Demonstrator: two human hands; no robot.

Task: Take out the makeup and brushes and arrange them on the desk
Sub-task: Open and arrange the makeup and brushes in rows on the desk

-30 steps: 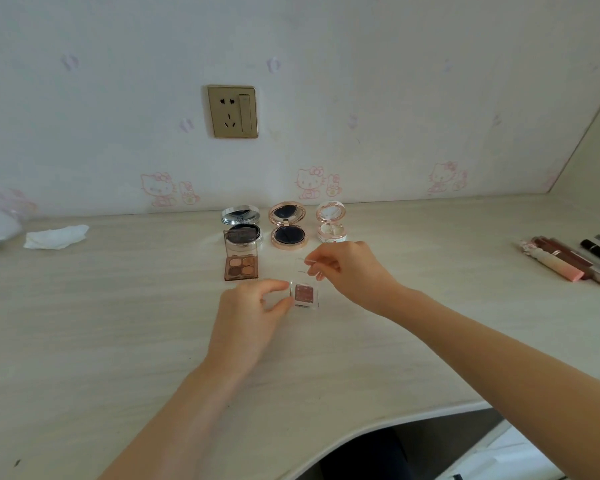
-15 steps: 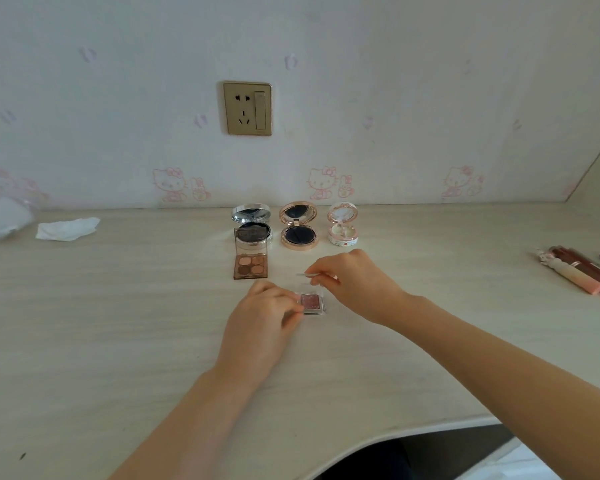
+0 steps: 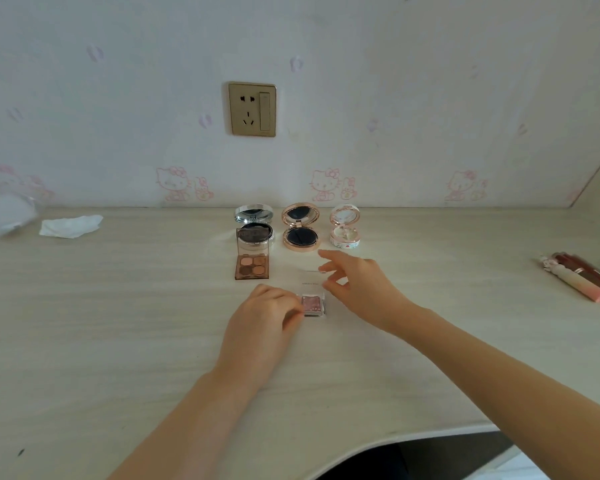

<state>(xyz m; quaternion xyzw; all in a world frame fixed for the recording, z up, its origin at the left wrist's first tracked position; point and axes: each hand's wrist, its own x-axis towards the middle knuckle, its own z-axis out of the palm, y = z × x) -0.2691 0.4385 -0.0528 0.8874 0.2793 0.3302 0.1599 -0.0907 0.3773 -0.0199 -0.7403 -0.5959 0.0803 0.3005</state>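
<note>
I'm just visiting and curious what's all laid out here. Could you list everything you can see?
Round open compacts: three; silver, rose-gold, white-pink; row by the wall.
Square four-pan eyeshadow palette: one, brown, open, before the silver compact.
Small clear case of pink shadow: one, open, desk centre.
Lip gloss tubes: several, pink and brown, far right.
Crumpled tissue: one, white, left.
Wall socket: one, gold.
Desk: one, pale wood.
Left hand: holds the case's base.
Right hand: fingers at its clear lid.
</note>
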